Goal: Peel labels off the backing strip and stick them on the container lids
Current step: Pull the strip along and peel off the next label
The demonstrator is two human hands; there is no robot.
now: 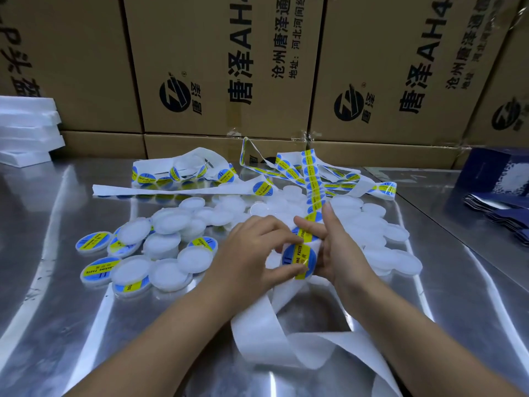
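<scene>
Our left hand (252, 247) pinched the label (299, 257) with its fingers (282, 272), our right hand (340, 247) gripped the backing strip (257, 325) just beside them, and we thought peeling slowly was best.

The round blue-and-yellow paper label (299, 257) was partly covered by fingers (276, 231) of the left hand (252, 249); what lay beneath it was hidden. Dark blue packets (503, 214) at the bench's right edge were cut off.

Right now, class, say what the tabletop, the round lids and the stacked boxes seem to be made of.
Shiny silver tabletop: likely stainless steel, streaky mirror glare. Round white lids: probably translucent plastic, milky matte. Brown printed boxes: corrugated cardboard, taped seams.
</scene>
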